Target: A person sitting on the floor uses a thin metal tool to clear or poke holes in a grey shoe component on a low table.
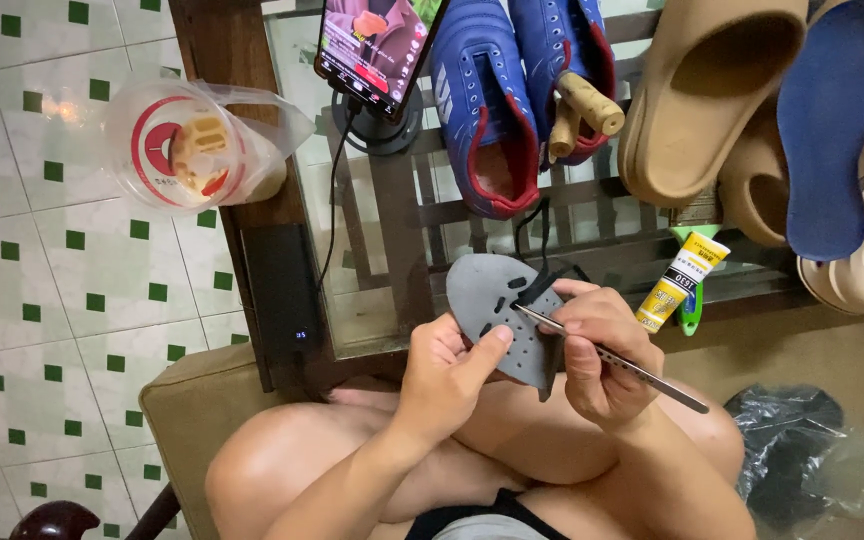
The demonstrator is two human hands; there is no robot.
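Left hand (452,365) grips the grey sole (497,315) by its near edge. Right hand (597,350) holds a thin metal tool (642,372), tip touching the sole. Blue shoes (522,90) lie farther off.

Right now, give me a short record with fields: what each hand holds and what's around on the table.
left hand: grips the grey sole piece, thumb on its face
right hand: holds a thin metal tool, tip on the sole piece
table: glass top
phone: propped on a stand, screen lit
blue shoes: upper table
glue tube: yellow, right of the sole piece
tan slides: upper right
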